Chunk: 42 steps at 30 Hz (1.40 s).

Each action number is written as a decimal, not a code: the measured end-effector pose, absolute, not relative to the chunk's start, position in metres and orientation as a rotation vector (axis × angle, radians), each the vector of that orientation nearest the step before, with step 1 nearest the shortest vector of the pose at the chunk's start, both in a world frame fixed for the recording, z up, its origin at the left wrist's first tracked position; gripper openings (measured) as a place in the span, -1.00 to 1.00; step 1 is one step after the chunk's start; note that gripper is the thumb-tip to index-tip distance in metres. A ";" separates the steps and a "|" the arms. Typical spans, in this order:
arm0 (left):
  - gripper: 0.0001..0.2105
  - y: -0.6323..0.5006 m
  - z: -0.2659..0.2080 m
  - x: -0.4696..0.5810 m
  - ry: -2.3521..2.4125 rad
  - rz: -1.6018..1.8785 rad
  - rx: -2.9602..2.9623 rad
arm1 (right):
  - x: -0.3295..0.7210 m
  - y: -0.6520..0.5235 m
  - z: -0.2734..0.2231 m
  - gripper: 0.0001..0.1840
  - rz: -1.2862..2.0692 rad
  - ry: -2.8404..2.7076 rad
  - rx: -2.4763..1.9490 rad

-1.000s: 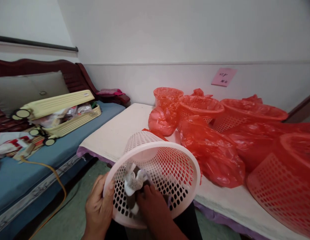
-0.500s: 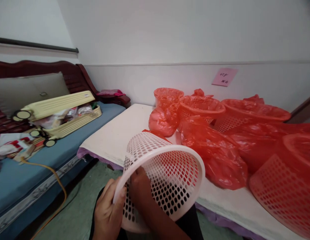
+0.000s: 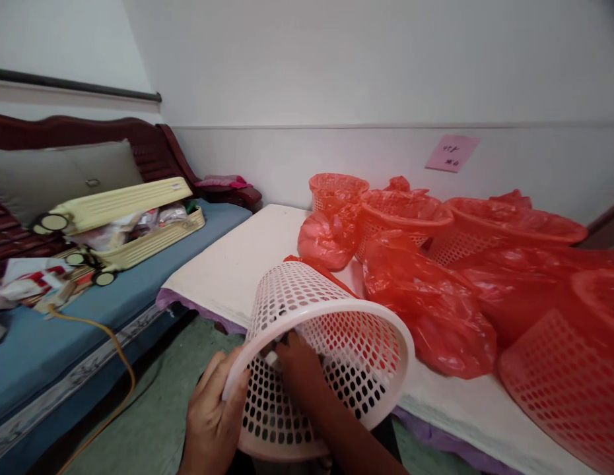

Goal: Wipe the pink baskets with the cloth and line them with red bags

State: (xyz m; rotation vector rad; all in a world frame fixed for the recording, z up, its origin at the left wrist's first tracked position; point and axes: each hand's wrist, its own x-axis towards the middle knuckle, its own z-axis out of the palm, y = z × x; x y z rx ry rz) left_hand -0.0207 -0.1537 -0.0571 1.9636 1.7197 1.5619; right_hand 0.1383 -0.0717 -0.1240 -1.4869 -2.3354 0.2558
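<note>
White basket (image 3: 292, 290), perforated, lies tilted on its side at the lower centre of the frame, its round mouth turned toward the viewer and its base toward the worktop (image 3: 222, 264). Whether base and worktop touch cannot be told. The left hand (image 3: 212, 412), left of the mouth, is closed on the rim, with the thumb at the inner side and the other fingers against the outer wall. The right hand (image 3: 300, 363) reaches through the mouth into the basket, its forearm crossing the lower rim. Its fingers are bent and partly hidden beside a small pale-and-dark item (image 3: 272, 358); how far open they are, and whether they grip it, cannot be told.

Right half of the frame: four mesh baskets in red plastic stand on the worktop, namely a back basket (image 3: 339, 187), a middle basket (image 3: 406, 212), a wide basket (image 3: 515, 221) and, at the lower right, a near basket (image 3: 554, 389). A rounded red bundle (image 3: 329, 241) and a loose red bag (image 3: 426, 310) lie in front. Above, a pink note (image 3: 452, 153) is on the wall.

Left side: a pale yellow suitcase (image 3: 133, 204), partly open and filled, lies on a blue bed (image 3: 133, 293).
</note>
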 end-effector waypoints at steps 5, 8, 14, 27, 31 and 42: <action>-0.76 -0.145 -0.048 -0.027 1.685 1.577 1.828 | 0.155 -0.132 -0.125 -0.93 0.120 -2.450 -1.224; -0.75 -0.139 -0.041 -0.028 1.690 1.598 1.701 | 0.170 -0.158 -0.126 -0.82 -0.193 -2.407 -1.009; -0.71 -0.130 -0.026 -0.021 1.658 1.557 1.628 | 0.183 -0.167 -0.126 -0.64 -0.313 -2.342 -1.086; -0.60 -0.144 -0.044 -0.029 1.835 1.714 1.223 | 0.137 -0.156 -0.111 -0.77 -0.226 -2.211 -1.014; -0.55 -0.153 -0.061 -0.031 1.815 1.667 1.080 | 0.110 -0.148 -0.093 -0.64 0.059 -2.240 -0.998; -0.69 -0.145 -0.061 -0.049 1.873 1.696 1.411 | 0.117 -0.122 -0.119 -0.88 0.070 -2.515 -1.256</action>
